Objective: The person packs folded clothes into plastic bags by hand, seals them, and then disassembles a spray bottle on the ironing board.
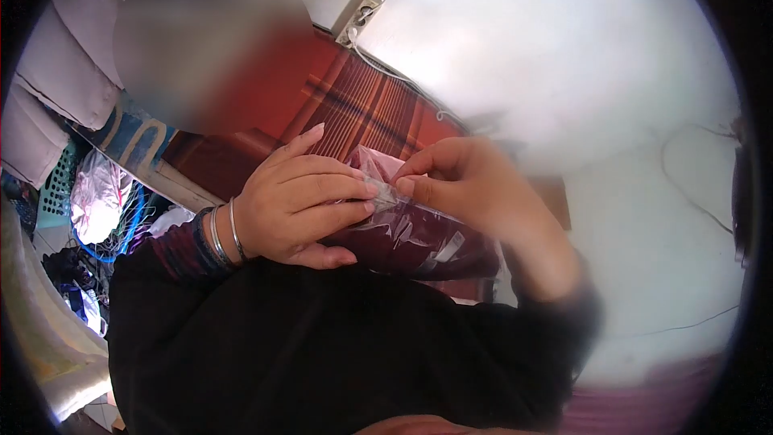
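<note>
A clear plastic bag [407,238] with dark maroon contents, which look like folded cloth, lies in front of my body. My left hand [298,201] rests flat on the bag's left side, fingers stretched out and thumb apart, with bangles at its wrist. At the bag's upper edge my right hand [463,181] pinches the plastic between thumb and index finger. A pale patch of film shows between the two hands. A small whitish label or glare shows on the bag's right half.
Beneath lies a red-brown plaid surface [354,105]. A white power strip [360,18] with cables sits at its far edge, by a white wall [515,56]. To the left are a green perforated basket [58,185] and a filled plastic bag [98,197]. One upper-left area is blurred.
</note>
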Action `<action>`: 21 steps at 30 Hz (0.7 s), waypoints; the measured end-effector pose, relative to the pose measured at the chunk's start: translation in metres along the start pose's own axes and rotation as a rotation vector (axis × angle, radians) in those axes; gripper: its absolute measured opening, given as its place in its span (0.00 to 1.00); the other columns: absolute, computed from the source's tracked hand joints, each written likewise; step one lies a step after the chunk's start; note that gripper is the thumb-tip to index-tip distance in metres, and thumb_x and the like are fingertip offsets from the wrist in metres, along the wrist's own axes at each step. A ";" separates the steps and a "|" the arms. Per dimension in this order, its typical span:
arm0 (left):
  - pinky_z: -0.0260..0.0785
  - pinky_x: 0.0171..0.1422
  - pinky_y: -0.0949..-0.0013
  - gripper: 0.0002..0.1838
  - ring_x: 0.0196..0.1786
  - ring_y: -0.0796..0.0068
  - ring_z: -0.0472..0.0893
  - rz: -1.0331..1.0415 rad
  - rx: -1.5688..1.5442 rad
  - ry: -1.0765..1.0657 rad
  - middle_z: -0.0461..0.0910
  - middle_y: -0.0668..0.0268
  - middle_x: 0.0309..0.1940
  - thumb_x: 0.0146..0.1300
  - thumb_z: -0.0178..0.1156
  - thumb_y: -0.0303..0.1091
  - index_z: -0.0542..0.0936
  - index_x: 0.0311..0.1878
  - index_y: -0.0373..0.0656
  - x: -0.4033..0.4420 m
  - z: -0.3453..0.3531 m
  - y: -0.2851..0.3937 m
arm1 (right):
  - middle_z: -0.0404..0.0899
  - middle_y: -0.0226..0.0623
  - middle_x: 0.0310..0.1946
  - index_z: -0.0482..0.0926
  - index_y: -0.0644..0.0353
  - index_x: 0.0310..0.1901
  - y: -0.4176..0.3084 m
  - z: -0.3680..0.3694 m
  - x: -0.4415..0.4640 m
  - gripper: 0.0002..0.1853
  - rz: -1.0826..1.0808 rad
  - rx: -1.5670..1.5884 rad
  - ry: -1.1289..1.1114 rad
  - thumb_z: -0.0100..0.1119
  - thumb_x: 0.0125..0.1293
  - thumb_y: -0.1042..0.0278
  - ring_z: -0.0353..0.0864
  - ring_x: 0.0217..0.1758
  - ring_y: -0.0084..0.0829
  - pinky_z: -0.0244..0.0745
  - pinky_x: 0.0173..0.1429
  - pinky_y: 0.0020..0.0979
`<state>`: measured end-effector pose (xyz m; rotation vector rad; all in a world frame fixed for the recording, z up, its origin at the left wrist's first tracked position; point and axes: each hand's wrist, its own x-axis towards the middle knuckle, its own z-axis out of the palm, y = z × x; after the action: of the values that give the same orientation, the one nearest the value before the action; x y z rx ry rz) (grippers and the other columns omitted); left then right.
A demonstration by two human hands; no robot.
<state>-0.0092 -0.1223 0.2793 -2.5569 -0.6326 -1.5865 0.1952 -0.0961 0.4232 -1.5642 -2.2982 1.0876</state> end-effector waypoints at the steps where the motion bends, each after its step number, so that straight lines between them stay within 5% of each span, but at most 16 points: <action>1: 0.51 0.74 0.47 0.21 0.50 0.69 0.81 -0.004 0.002 -0.001 0.82 0.68 0.46 0.52 0.67 0.52 0.83 0.42 0.47 0.000 0.000 0.000 | 0.78 0.29 0.19 0.84 0.68 0.37 -0.003 -0.001 0.000 0.12 0.000 0.000 -0.001 0.66 0.60 0.66 0.72 0.22 0.14 0.65 0.27 0.21; 7: 0.51 0.74 0.47 0.20 0.50 0.69 0.81 0.003 0.016 -0.002 0.82 0.68 0.46 0.51 0.68 0.52 0.83 0.40 0.48 0.002 -0.002 0.000 | 0.75 0.33 0.16 0.85 0.61 0.35 -0.002 0.006 -0.004 0.11 0.011 -0.114 -0.004 0.71 0.53 0.64 0.73 0.18 0.21 0.66 0.25 0.26; 10: 0.51 0.74 0.47 0.20 0.50 0.69 0.81 -0.013 0.010 -0.005 0.82 0.69 0.46 0.51 0.68 0.52 0.83 0.40 0.48 0.001 -0.001 0.001 | 0.78 0.35 0.21 0.86 0.59 0.37 0.005 0.014 -0.011 0.13 -0.201 -0.333 0.153 0.72 0.51 0.62 0.78 0.23 0.30 0.71 0.30 0.32; 12: 0.51 0.74 0.47 0.19 0.50 0.69 0.81 -0.015 0.017 0.002 0.82 0.69 0.46 0.51 0.68 0.52 0.83 0.39 0.48 0.001 0.000 0.000 | 0.80 0.39 0.30 0.84 0.58 0.41 0.007 0.014 -0.013 0.19 -0.432 -0.562 0.259 0.74 0.49 0.59 0.80 0.36 0.38 0.75 0.41 0.38; 15: 0.51 0.74 0.47 0.19 0.50 0.70 0.81 -0.016 0.030 0.005 0.82 0.69 0.45 0.51 0.68 0.52 0.83 0.38 0.49 0.001 0.000 -0.001 | 0.79 0.41 0.35 0.83 0.59 0.45 0.013 0.020 -0.008 0.22 -0.487 -0.606 0.426 0.73 0.49 0.58 0.78 0.45 0.41 0.74 0.49 0.39; 21: 0.50 0.75 0.46 0.18 0.50 0.71 0.81 -0.006 0.032 0.001 0.83 0.71 0.44 0.52 0.68 0.53 0.83 0.36 0.49 0.004 -0.001 -0.001 | 0.79 0.45 0.36 0.82 0.61 0.44 0.029 0.012 0.015 0.24 -0.302 -0.400 0.233 0.66 0.55 0.49 0.78 0.47 0.45 0.73 0.50 0.41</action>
<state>-0.0092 -0.1203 0.2835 -2.5338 -0.6601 -1.5668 0.2037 -0.0831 0.3923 -1.3055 -2.5772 0.3693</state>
